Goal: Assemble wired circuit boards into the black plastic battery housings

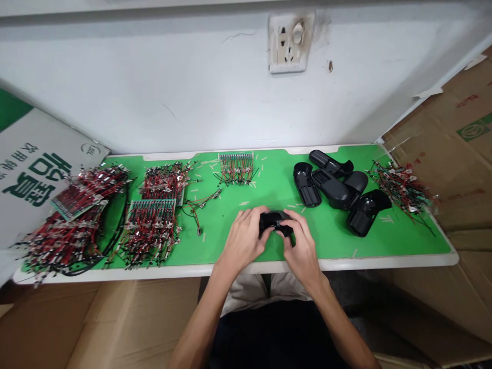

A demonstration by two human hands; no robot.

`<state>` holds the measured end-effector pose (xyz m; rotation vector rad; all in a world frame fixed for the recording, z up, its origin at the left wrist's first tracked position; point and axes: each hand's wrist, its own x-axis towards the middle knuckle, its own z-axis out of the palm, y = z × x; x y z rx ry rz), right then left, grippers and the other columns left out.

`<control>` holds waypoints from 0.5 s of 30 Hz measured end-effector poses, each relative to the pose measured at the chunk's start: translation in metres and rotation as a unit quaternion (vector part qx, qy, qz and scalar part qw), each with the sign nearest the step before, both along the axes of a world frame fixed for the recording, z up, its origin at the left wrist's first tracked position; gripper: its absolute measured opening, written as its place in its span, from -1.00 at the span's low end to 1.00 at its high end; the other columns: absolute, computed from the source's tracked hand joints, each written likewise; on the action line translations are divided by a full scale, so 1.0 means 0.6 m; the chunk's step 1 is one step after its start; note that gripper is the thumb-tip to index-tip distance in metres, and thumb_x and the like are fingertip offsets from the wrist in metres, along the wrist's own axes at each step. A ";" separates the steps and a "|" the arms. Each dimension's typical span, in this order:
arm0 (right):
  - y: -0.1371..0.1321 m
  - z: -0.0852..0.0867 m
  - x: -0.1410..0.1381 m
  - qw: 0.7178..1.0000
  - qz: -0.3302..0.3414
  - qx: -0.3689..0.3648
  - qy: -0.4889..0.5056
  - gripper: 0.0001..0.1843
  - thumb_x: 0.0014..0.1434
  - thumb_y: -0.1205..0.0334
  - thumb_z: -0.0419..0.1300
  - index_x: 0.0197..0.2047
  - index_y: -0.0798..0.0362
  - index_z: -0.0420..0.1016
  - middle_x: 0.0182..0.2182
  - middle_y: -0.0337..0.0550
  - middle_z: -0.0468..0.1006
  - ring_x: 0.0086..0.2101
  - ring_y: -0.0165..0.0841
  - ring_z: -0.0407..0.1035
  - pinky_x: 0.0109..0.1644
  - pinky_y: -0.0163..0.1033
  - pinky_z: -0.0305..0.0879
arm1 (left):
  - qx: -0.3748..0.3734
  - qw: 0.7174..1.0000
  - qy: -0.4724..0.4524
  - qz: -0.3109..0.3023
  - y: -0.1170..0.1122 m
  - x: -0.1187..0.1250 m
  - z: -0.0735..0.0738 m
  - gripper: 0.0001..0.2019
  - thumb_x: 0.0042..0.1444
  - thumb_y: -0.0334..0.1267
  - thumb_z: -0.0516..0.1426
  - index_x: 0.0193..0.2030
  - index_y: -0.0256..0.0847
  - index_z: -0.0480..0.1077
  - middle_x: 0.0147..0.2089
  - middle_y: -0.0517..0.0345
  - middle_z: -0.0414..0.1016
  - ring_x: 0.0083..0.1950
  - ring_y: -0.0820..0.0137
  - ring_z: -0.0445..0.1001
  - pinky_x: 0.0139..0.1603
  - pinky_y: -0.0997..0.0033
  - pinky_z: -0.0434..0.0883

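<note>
**Both hands closed on one black shell at the front of the table**

The left hand [244, 241] and right hand [302, 248] meet at the front middle of the table [384, 262], just above its near edge. Between them sits a small black shell [274, 222]. Each grip is closed on it, fingers curled over its ends and thumbs apparently on top. The thumbs cover the middle, so what lies inside cannot be made out. Held from both sides and low over the green mat [338, 241], the piece appears steadied so it cannot twist.

Stock is sorted by kind. A heap of black shells [334, 187] lies to the right, near the right hand. Red-and-black wired boards lie to the left in stacks [156, 215], with a larger spread [73, 225] at the far left. One row of them [236, 166] sits at the back, and a loose tangle [400, 187] at the far right. A single loose lead [196, 207] lies near the left hand. This layout seems to put each supply on the side of the nearer hand.

A scorched wall socket [290, 41] is above the table. Cardboard cartons [442, 154] flank it.
</note>
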<state>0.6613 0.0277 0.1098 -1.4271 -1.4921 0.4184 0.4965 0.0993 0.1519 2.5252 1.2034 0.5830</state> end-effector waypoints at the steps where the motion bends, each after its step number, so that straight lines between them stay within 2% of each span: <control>1: 0.000 -0.001 0.000 1.000 0.001 -0.002 0.001 -0.73 0.40 0.36 0.03 0.08 -0.02 0.42 0.23 0.03 0.42 0.26 -0.15 0.30 0.37 0.14 0.30 | -0.016 1.000 0.007 -0.013 0.007 -0.004 0.004 -0.62 0.31 -0.25 0.16 0.24 -0.14 0.28 0.14 -0.02 0.56 0.11 0.17 0.54 0.14 0.11 0.45; 6: 0.000 -0.004 -0.004 1.000 -0.011 -0.012 0.014 -0.74 0.41 0.33 0.04 0.10 -0.02 0.41 0.22 0.03 0.43 0.25 -0.13 0.31 0.36 0.16 0.31 | -0.058 0.995 0.029 -0.075 0.033 -0.009 0.021 -0.51 0.21 -0.30 0.21 0.29 -0.06 0.35 0.18 0.02 0.57 0.15 0.20 0.57 0.16 0.19 0.50; 10: -0.003 -0.003 -0.004 1.000 -0.010 -0.009 0.015 -0.73 0.41 0.34 0.04 0.11 -0.03 0.42 0.23 0.02 0.43 0.25 -0.13 0.32 0.36 0.15 0.31 | -0.070 0.994 0.027 -0.074 0.036 -0.002 0.029 -0.51 0.15 -0.33 0.20 0.25 -0.02 0.42 0.08 0.03 0.61 0.03 0.21 0.62 0.07 0.28 0.53; 15: -0.006 -0.004 0.000 1.000 -0.004 -0.005 0.014 -0.72 0.42 0.34 0.04 0.12 -0.03 0.43 0.23 0.02 0.43 0.26 -0.14 0.31 0.37 0.14 0.30 | -0.078 0.994 0.019 -0.076 0.035 -0.002 0.035 -0.57 0.16 -0.32 0.18 0.19 0.00 0.45 -0.02 0.07 0.63 -0.06 0.23 0.63 -0.03 0.33 0.52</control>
